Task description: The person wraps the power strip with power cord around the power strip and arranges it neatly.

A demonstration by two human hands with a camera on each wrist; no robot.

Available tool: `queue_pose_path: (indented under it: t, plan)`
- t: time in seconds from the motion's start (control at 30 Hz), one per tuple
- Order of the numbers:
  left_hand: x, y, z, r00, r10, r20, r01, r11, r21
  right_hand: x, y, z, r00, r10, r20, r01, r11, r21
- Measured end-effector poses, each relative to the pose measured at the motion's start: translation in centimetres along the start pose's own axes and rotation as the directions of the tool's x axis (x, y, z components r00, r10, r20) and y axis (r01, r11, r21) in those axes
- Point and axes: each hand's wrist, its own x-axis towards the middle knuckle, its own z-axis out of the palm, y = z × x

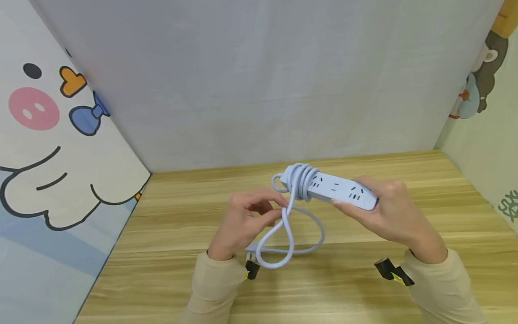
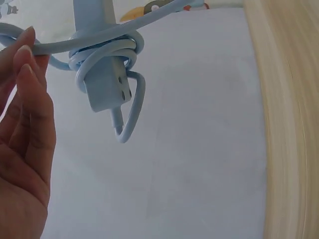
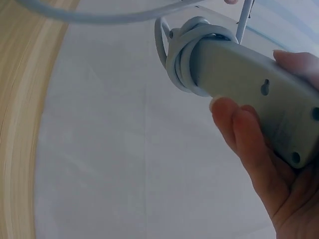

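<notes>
A white power strip [image 1: 342, 190] is held up over the table, tilted, its socket face showing in the head view. My right hand [image 1: 394, 216] grips its right end, and the right wrist view shows the underside with a keyhole slot. Several turns of the strip's cord [image 1: 300, 181] wrap around its left end. With thumb and fingertips my left hand [image 1: 247, 220] pinches the cord just below those turns. Below the pinch a loop [image 1: 291, 240] hangs down. The plug [image 1: 252, 248] is at the cord's free end, beside the left wrist, partly hidden.
The wood-grain table [image 1: 170, 252] lies below both hands. A pale grey wall panel [image 1: 263, 90] stands behind it. Cartoon-printed panels flank it at left [image 1: 40, 189] and right [image 1: 477, 148]. Small black wrist devices [image 1: 390, 271] sit at the sleeves.
</notes>
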Motion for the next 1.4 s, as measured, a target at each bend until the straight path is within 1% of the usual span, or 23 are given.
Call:
queue_pose_path:
  t: [0.07, 0.17, 0.23, 0.3, 0.37, 0.47, 0.53, 0.6, 0.67, 0.77, 0.83, 0.87, 0.97, 1.03, 1.1, 1.13, 1.17, 1.2, 1.23, 1.27, 1.3, 1.33, 1.4]
  plan:
    - [0.1, 0.1, 0.1, 0.999, 0.041, -0.030, -0.039, 0.997, 0.067, 0.1, 0.2, -0.1, 0.999, -0.019, -0.032, 0.019, 1.000, -0.010]
    - [0.2, 0.2, 0.2, 0.994, 0.088, -0.066, -0.076, 0.985, 0.154, 0.1, 0.8, 0.0, 0.995, -0.065, -0.079, 0.061, 0.997, -0.056]
    - [0.3, 0.3, 0.3, 0.993, 0.099, -0.068, -0.084, 0.977, 0.194, 0.1, 1.3, -0.1, 0.989, -0.090, -0.113, 0.079, 0.992, -0.098]
    - [0.2, 0.4, 0.3, 0.993, 0.093, -0.066, -0.077, 0.975, 0.209, 0.0, 1.7, -0.2, 0.984, -0.087, -0.157, 0.065, 0.988, -0.139]
    - [0.1, 0.6, 0.2, 0.994, 0.086, -0.069, -0.071, 0.977, 0.201, 0.0, 2.1, -0.4, 0.977, -0.061, -0.206, 0.024, 0.984, -0.177]
    - [-0.1, 0.9, -0.2, 0.995, 0.072, -0.074, -0.060, 0.987, 0.148, 0.0, 2.5, -0.9, 0.961, -0.007, -0.276, -0.053, 0.976, -0.210]
    - [-0.2, 1.1, -0.3, 0.996, 0.069, -0.057, -0.063, 0.993, 0.100, 0.0, 2.6, -1.0, 0.950, 0.024, -0.312, -0.094, 0.973, -0.210]
    - [-0.2, 1.4, -0.5, 0.997, 0.069, -0.023, -0.067, 0.996, 0.063, 0.1, 2.6, -1.1, 0.935, 0.051, -0.351, -0.128, 0.971, -0.200]
    - [-0.2, 1.7, -0.5, 0.998, 0.067, 0.021, -0.068, 0.997, 0.022, 0.1, 2.6, -1.2, 0.912, 0.082, -0.402, -0.174, 0.965, -0.196]
    - [-0.4, 2.3, -0.6, 0.994, 0.075, 0.079, -0.075, 0.997, -0.009, 0.2, 2.7, -1.5, 0.854, 0.144, -0.501, -0.256, 0.953, -0.161]
    - [-0.6, 2.9, -0.7, 0.989, 0.082, 0.126, -0.080, 0.997, -0.021, 0.1, 2.7, -1.9, 0.815, 0.185, -0.550, -0.300, 0.945, -0.127]
    - [-0.7, 3.2, -0.7, 0.984, 0.089, 0.153, -0.087, 0.996, -0.019, 0.1, 2.8, -2.2, 0.800, 0.201, -0.565, -0.314, 0.943, -0.108]
    - [-1.1, 4.1, -1.2, 0.962, 0.111, 0.248, -0.111, 0.994, -0.012, 0.1, 3.0, -3.1, 0.732, 0.333, -0.595, -0.387, 0.921, 0.039]
    - [-1.4, 4.6, -1.6, 0.946, 0.104, 0.306, -0.115, 0.993, 0.018, 0.1, 3.3, -4.0, 0.672, 0.430, -0.604, -0.429, 0.890, 0.156]
    - [-1.6, 4.9, -1.9, 0.935, 0.066, 0.349, -0.105, 0.990, 0.094, 0.2, 3.4, -4.7, 0.600, 0.508, -0.618, -0.434, 0.856, 0.282]
    - [-1.6, 4.9, -2.0, 0.931, 0.024, 0.365, -0.084, 0.985, 0.149, 0.2, 3.5, -5.0, 0.581, 0.522, -0.624, -0.400, 0.852, 0.339]
    - [-1.6, 4.9, -2.0, 0.925, -0.027, 0.379, -0.055, 0.977, 0.204, 0.3, 3.5, -5.1, 0.570, 0.527, -0.630, -0.359, 0.850, 0.386]
    - [-1.6, 4.9, -2.0, 0.917, -0.090, 0.389, -0.012, 0.968, 0.250, 0.4, 3.4, -5.1, 0.565, 0.529, -0.633, -0.298, 0.846, 0.441]
    - [-1.6, 4.9, -1.9, 0.905, -0.160, 0.394, 0.044, 0.956, 0.289, 0.5, 3.3, -4.9, 0.565, 0.526, -0.635, -0.223, 0.839, 0.497]
    - [-1.6, 4.8, -1.7, 0.890, -0.231, 0.394, 0.102, 0.941, 0.323, 0.6, 3.1, -4.8, 0.566, 0.528, -0.633, -0.148, 0.821, 0.551]
    - [-1.6, 4.7, -1.6, 0.869, -0.304, 0.390, 0.166, 0.923, 0.348, 0.7, 2.9, -4.6, 0.569, 0.535, -0.625, -0.074, 0.790, 0.609]
    - [-1.5, 4.6, -1.4, 0.845, -0.369, 0.386, 0.236, 0.906, 0.350, 0.9, 2.7, -4.4, 0.574, 0.544, -0.611, -0.003, 0.748, 0.663]
    - [-1.4, 4.3, -1.1, 0.797, -0.474, 0.373, 0.362, 0.871, 0.333, 1.0, 2.2, -4.1, 0.582, 0.581, -0.569, 0.106, 0.640, 0.761]
